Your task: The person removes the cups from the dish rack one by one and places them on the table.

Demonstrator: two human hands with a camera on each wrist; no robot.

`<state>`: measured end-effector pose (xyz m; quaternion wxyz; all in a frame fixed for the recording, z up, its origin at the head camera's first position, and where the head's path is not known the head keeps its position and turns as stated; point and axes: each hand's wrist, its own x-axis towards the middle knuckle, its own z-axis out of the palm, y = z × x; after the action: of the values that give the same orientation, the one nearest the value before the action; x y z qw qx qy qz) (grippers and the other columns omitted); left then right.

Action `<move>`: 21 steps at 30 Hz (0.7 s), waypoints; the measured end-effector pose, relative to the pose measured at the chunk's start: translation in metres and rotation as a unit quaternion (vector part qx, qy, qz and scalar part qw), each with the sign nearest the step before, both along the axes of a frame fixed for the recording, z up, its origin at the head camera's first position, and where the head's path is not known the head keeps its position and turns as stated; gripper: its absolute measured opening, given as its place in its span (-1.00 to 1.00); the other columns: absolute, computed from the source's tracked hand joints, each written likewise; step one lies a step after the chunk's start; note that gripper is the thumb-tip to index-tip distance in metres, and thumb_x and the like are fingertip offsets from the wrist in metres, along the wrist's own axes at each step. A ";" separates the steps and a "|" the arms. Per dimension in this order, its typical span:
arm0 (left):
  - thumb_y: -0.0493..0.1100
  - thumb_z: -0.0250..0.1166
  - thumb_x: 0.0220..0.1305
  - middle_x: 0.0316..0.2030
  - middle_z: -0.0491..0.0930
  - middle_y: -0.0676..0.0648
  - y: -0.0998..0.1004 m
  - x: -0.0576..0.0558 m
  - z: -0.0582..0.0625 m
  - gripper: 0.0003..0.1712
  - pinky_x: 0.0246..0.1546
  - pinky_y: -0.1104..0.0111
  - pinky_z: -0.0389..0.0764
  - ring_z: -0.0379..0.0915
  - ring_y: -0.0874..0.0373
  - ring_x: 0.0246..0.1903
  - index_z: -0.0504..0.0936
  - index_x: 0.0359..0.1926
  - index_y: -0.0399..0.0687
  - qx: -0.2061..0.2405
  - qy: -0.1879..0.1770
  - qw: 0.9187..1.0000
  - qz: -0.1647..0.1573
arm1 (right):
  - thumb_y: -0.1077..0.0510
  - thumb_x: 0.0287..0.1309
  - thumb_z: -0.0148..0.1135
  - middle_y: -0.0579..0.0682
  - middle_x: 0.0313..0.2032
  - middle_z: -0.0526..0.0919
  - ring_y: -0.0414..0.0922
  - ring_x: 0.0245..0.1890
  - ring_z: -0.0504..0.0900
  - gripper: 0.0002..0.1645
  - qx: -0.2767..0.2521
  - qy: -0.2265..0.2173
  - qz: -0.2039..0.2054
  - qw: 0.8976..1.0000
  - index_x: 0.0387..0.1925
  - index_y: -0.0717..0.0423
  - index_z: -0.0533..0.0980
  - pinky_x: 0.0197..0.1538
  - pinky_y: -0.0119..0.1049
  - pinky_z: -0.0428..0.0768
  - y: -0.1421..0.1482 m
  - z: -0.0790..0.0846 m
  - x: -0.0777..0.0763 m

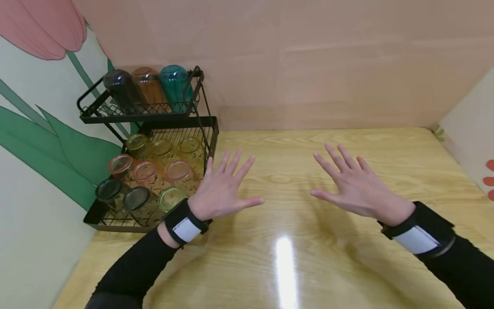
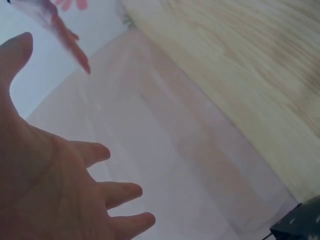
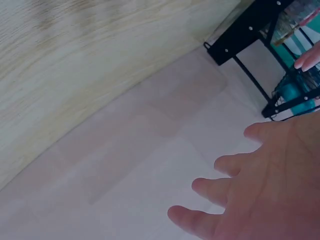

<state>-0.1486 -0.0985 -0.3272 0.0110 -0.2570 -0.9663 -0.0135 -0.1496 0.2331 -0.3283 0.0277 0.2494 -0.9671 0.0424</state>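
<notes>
My left hand hovers over the table with its fingers spread, just right of a black two-tier rack. Opposite it, my right hand is also spread above the wood, holding nothing. On the rack's upper tier stand a dark glass, an amber glass and a teal glass. The lower tier carries several glasses, among them yellow ones, pink-rimmed ones, dark ones and a green-rimmed one. Neither palm touches anything in the left wrist view or the right wrist view.
A light wooden table spreads beneath both hands, with a bright reflection near the front. Behind it rises a pinkish backdrop. At the left is a white wall panel with a tulip print; another white panel stands at the right.
</notes>
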 end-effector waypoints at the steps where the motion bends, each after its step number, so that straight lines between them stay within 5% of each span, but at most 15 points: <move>1: 0.68 -0.20 0.10 0.51 -0.29 -0.11 -0.004 0.001 0.002 0.14 0.26 -0.34 -0.19 -0.39 -0.15 0.46 -0.23 0.55 0.27 -0.005 0.002 1.000 -0.001 | -0.44 0.22 0.04 0.09 0.52 -0.29 0.16 0.48 -0.27 0.06 -0.003 -0.001 0.002 1.000 0.53 -0.02 -0.04 0.25 0.39 -0.01 0.001 0.000 0.000; 7: 0.70 -0.20 0.08 0.51 -0.19 -0.15 -0.043 0.009 0.013 0.15 0.25 -0.34 -0.18 -0.37 -0.15 0.46 -0.17 0.55 0.24 -0.024 0.001 1.000 0.019 | -0.42 0.23 0.05 0.12 0.52 -0.27 0.22 0.46 -0.20 0.06 -0.004 -0.018 0.006 1.000 0.54 -0.03 -0.07 0.24 0.39 0.01 0.007 -0.006 0.000; 14: 0.65 -0.05 0.10 0.49 -0.07 -0.22 -0.092 0.025 0.015 0.15 0.22 -0.36 -0.06 -0.21 -0.21 0.44 -0.03 0.54 0.13 0.003 0.014 0.998 0.063 | -0.41 0.24 0.05 0.19 0.51 -0.24 0.25 0.45 -0.19 0.06 -0.003 -0.019 0.001 1.000 0.54 0.00 -0.08 0.21 0.41 0.03 0.014 -0.013 -0.001; 18: 0.59 0.04 0.11 0.40 0.13 -0.28 -0.111 0.038 0.007 0.10 0.15 -0.33 0.15 0.05 -0.25 0.36 0.13 0.50 0.08 0.020 0.035 0.997 0.073 | -0.39 0.27 0.02 0.19 0.51 -0.28 0.26 0.45 -0.21 0.05 -0.008 -0.023 0.014 1.000 0.54 0.00 -0.13 0.20 0.42 0.04 0.013 -0.017 -0.001; 21: 0.55 0.11 0.12 0.24 0.31 -0.29 -0.119 0.045 0.001 0.02 -0.17 -0.09 0.54 0.30 -0.22 0.17 0.31 0.41 0.00 0.033 0.056 0.995 0.069 | -0.39 0.28 0.01 0.19 0.51 -0.26 0.26 0.45 -0.21 0.05 -0.011 -0.026 0.018 0.999 0.54 -0.01 -0.14 0.20 0.41 0.05 0.011 -0.020 -0.001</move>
<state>-0.1032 -0.2172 -0.3265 0.0743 -0.1891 -0.9787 -0.0305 -0.1510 0.2444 -0.3486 0.0046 0.2647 -0.9624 0.0600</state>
